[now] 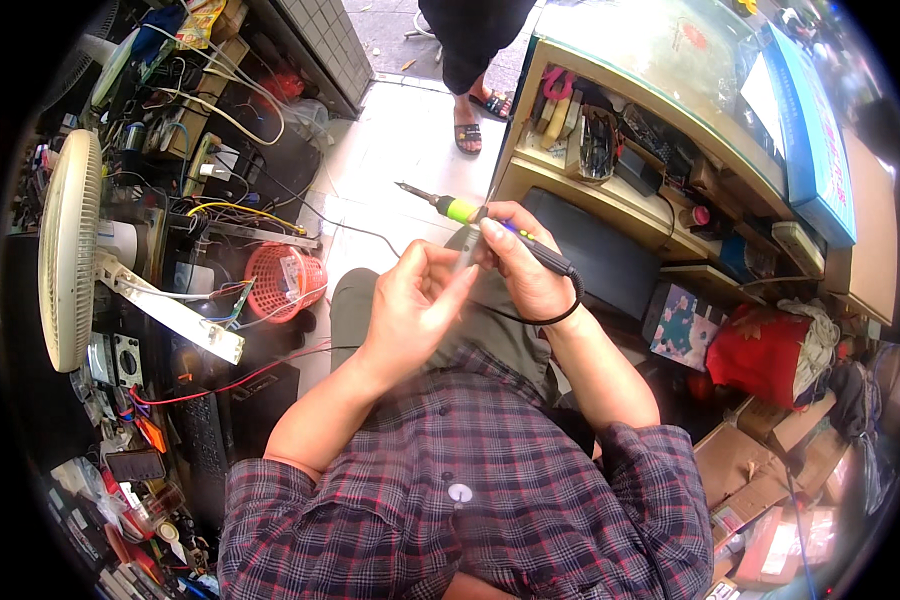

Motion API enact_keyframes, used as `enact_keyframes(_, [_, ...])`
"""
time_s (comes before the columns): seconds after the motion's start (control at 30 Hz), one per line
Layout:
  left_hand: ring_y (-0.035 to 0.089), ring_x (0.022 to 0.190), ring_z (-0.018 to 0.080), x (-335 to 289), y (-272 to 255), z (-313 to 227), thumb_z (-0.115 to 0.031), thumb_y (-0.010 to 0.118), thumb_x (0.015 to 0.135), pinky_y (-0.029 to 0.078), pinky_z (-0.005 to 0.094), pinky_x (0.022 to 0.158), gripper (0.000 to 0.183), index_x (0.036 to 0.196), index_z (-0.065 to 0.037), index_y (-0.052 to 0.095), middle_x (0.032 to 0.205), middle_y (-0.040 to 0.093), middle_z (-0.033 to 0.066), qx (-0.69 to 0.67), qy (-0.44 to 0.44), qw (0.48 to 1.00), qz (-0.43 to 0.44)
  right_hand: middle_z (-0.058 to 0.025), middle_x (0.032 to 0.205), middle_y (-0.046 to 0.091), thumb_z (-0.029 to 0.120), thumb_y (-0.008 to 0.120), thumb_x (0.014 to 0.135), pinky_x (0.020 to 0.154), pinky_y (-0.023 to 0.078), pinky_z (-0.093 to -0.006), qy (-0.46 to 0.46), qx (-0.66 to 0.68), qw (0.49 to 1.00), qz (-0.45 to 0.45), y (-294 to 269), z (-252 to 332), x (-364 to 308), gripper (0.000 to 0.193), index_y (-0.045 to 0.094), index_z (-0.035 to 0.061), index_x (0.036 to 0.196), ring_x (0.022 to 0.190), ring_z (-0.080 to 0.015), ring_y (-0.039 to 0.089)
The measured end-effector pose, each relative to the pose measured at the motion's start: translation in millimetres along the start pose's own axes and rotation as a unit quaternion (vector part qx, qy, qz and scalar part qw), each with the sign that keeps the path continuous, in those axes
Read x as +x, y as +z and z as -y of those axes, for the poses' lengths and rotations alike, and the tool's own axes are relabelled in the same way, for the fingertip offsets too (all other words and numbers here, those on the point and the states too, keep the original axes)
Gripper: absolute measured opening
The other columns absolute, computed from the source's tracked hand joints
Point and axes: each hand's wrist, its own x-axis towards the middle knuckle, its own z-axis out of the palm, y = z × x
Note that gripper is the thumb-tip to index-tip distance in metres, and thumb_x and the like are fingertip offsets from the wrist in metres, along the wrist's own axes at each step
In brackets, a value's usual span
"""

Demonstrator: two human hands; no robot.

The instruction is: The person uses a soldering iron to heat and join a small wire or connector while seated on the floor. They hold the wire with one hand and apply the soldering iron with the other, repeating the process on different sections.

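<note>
Where the soldering iron (460, 210) lies: slantwise across the right hand (530, 285), its metal tip pointing to the upper left and well apart from the fingers, its green band just beyond the fingertips, its dark handle running back over the hand.
Right fingers: from my end I see thumb and index finger pinched together on the handle, the other fingers curled beneath and partly hidden.
Left hand (410, 305): just beside the right one, fingers bent in toward the thumb with only a narrow gap between them; I cannot tell whether they grip anything or merely rest near it.
Slim grey piece (467, 246): steeply tilted between the hands, its upper part by the right thumb, its lower end near the left fingertips; I cannot make out its kind.
Black cord (525, 321): leaves the rear of the handle and loops below the right hand.
Pink basket (261, 290): off to the left, well apart from both hands, with pale items (292, 274) inside, too small for me to identify.
Glass-topped cabinet (630, 35): to the right, its shelf bearing a small box (574, 152) with dark, slender things in it.
Cardboard boxes (735, 470): stacked at lower right, contents unclear to me.
</note>
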Motion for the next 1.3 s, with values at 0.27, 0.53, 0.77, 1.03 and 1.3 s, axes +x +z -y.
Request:
enact_keyframes(0.27, [0.059,0.057,0.0064,19.5,-14.6,-111.2,-0.021,0.058,0.115,0.044,0.0196,0.05,0.024,0.123,0.0,0.065,0.082,0.066,0.0019,-0.141,-0.086,0.985,0.053,-0.0087,0.103,0.065,0.018,0.065,0.107,0.088,0.051,-0.0304,-0.139,-0.232,0.962,-0.039,10.7,112.3,-13.4,0.023,0.071,0.0016,0.122,0.092,-0.0163,0.064])
enact_keyframes(0.53, [0.038,0.058,0.001,184.7,86.6,-308.2,-0.024,0.052,0.118,0.03,0.0195,0.05,0.027,0.129,-0.002,0.063,0.077,0.047,-0.0058,-0.144,-0.031,0.986,0.078,-0.0085,0.108,0.062,0.008,0.064,0.102,0.08,0.05,-0.0282,-0.394,-0.337,0.85,-0.092,-108.8,395.3,7.8,0.033,0.065,0.0023,0.135,0.087,-0.0149,0.062])
enact_keyframes(0.77, [0.033,0.054,-0.0003,439.3,271.3,-338.6,-0.028,0.057,0.116,0.025,0.0211,0.047,0.025,0.122,-0.005,0.064,0.07,0.041,-0.0107,0.0,0.025,0.997,0.075,-0.0036,0.109,0.07,0.006,0.074,0.1,0.085,0.051,-0.0246,-0.374,-0.37,0.833,-0.172,-347.1,532.2,141.7,0.029,0.071,0.0029,0.129,0.094,-0.0091,0.064])
enact_keyframes(1.03, [0.042,0.069,0.0039,749.0,454.3,-288.3,-0.032,0.059,0.114,0.036,0.0247,0.063,0.034,0.112,-0.001,0.072,0.074,0.047,-0.0067,0.154,0.123,0.98,0.027,0.0017,0.093,0.063,0.019,0.071,0.105,0.074,0.043,-0.0231,-0.382,-0.35,0.843,-0.143,-647.3,604.5,370.3,0.023,0.072,0.0049,0.123,0.084,-0.0061,0.054])
enact_keyframes(1.3, [0.051,0.08,0.008,966.1,603.5,-226.2,-0.032,0.06,0.114,0.044,0.0265,0.073,0.035,0.115,0.002,0.071,0.082,0.057,-0.0017,0.232,0.141,0.962,-0.002,0.0008,0.093,0.061,0.019,0.072,0.105,0.07,0.044,-0.0233,-0.331,-0.36,0.865,-0.112,-863.1,631.3,520.0,0.024,0.071,0.005,0.125,0.079,-0.0065,0.055])
